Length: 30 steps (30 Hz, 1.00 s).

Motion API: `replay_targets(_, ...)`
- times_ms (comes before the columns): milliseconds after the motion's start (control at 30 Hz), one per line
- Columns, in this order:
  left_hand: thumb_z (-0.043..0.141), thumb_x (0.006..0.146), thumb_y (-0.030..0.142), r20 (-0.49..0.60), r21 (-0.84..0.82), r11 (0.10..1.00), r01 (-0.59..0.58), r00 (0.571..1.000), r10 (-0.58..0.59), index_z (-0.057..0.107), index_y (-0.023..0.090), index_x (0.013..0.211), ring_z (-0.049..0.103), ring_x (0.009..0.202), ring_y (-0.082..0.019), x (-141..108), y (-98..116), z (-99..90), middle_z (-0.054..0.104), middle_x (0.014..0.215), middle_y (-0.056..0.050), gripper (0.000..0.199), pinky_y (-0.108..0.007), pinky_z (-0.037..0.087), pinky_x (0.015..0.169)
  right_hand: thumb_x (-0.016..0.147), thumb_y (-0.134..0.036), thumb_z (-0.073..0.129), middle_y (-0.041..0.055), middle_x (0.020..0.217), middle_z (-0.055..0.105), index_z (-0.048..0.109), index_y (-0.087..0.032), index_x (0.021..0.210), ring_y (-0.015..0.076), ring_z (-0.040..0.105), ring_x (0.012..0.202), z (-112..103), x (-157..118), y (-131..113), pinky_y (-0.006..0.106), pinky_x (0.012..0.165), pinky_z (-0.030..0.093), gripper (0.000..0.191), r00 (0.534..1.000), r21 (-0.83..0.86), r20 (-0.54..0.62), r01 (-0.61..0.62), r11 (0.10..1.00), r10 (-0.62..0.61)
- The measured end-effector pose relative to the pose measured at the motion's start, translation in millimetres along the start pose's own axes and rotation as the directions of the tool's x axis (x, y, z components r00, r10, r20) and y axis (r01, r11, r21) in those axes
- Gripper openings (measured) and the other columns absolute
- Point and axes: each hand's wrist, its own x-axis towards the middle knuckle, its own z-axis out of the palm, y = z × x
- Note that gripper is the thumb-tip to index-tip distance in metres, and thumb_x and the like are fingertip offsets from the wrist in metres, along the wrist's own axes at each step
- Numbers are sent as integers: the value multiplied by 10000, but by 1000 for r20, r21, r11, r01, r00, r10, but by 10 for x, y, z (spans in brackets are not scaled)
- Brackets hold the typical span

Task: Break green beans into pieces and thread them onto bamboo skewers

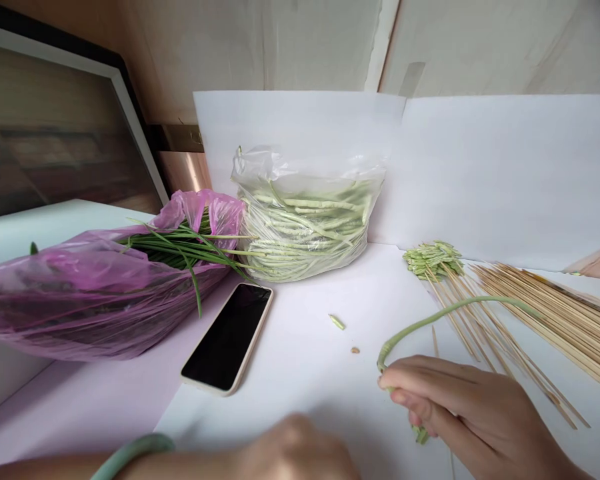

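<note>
My right hand [460, 407] is closed, pinching a long green yardlong bean [430, 317] between thumb and fingers. One end of the bean arches up and away to the right. Below my fingers shows a short folded bit of green bean [420, 433]. A thin wooden stick tip [435, 340] rises behind the hand; whether I hold that stick is unclear. At the bottom edge my left hand [300, 450] is smeared by motion, its fingers hidden, with a green bangle [133, 455] on the wrist. Skewered folded beans [433, 259] lie beyond my right hand.
A clear bag of yardlong beans [305, 220] stands at the back. Left of it lies a purple bag [105, 293] with green stalks [180, 247]. A phone [227, 340], a bean scrap [337, 321] and a brown crumb [355, 350] are mid-table. Loose bamboo skewers [555, 320] lie right.
</note>
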Motion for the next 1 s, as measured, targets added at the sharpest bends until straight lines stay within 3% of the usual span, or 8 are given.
replay_targets(33, 609, 759, 420, -77, -19, 1000, 22, 997, -24, 469, 224, 470, 342, 492, -138, 47, 6, -1, 390, 494, 2, 376, -290, 310, 525, 906, -175, 450, -30, 588, 611, 577, -239, 786, 94, 579, 456, 0, 2, 0, 157, 430, 434, 186, 1000, 4, -3, 5, 1000, -5)
replay_targets(100, 574, 774, 408, -269, -182, 974, 134, 946, -180, 516, 199, 561, 372, 480, -119, 155, -8, -7, 441, 503, 6, 304, -253, 296, 481, 904, -172, 452, -32, 599, 615, 584, -238, 784, 91, 572, 457, 19, 5, -11, 157, 414, 422, 189, 1000, -3, 4, 10, 1000, -10)
replay_targets(167, 536, 771, 432, -256, -469, 859, 205, 899, -354, 539, 182, 616, 357, 402, -89, 248, -41, -11, 460, 485, 21, 294, -215, 239, 394, 909, -180, 445, -30, 601, 610, 591, -233, 780, 91, 556, 451, 42, 11, -21, 165, 409, 413, 202, 1000, -19, 29, 9, 1000, -8)
replay_targets(233, 547, 748, 417, -199, -635, 742, 218, 881, -429, 565, 161, 643, 372, 366, -73, 299, -66, -11, 493, 493, 19, 277, -189, 226, 352, 918, -186, 429, -23, 612, 613, 598, -228, 782, 94, 545, 451, 58, 18, -25, 174, 415, 413, 221, 999, -26, 45, 2, 1000, 0)
replay_targets(333, 560, 739, 369, -175, -713, 671, 205, 874, -453, 598, 132, 652, 409, 361, -66, 308, -60, -8, 522, 504, 6, 255, -171, 271, 339, 922, -180, 424, -18, 619, 609, 600, -219, 786, 96, 535, 463, 76, 21, -20, 177, 428, 412, 227, 998, -17, 69, -5, 1000, 7)
replay_targets(700, 457, 830, 301, -177, -804, 571, 162, 853, -491, 627, 104, 676, 458, 380, -71, 299, -49, -14, 540, 527, -16, 303, -164, 338, 358, 918, -161, 466, -8, 704, 619, 592, -210, 849, 107, 568, 589, 155, -41, 9, 184, 545, 444, 152, 993, 20, 118, -8, 1000, 6)
replay_targets(1000, 423, 842, 246, -152, -826, 548, 134, 882, -445, 646, 86, 735, 491, 406, -74, 280, -96, -28, 559, 576, -31, 295, -162, 374, 388, 907, -147, 482, -25, 684, 587, 582, -220, 843, 100, 547, 579, 172, -41, -7, 183, 540, 435, 140, 991, 21, 134, -9, 1000, 6)
